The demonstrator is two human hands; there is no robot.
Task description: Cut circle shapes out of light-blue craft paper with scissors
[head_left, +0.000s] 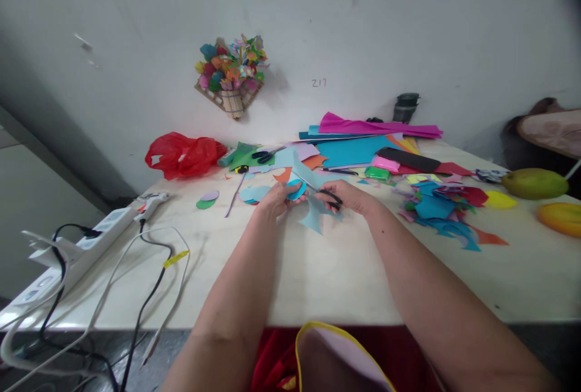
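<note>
Near the middle of the table my left hand (276,197) is closed on a rounded blue paper piece (297,190). To its right, my right hand (345,195) grips black-handled scissors (330,197), whose blades point up and left toward the blue paper. Light blue paper scraps (312,216) lie below and behind the scissors. Just left of my left hand sit blue paper circles (254,193). Further left are a purple and a green circle (207,201), beside a thin purple strip (233,196).
A red plastic bag (181,155) lies back left, a power strip (91,247) with cables at the left. Colored sheets (349,151), a black phone (408,159) and a second pair of scissors (263,155) are behind. Paper scraps (436,203) and a green fruit (534,183) are right.
</note>
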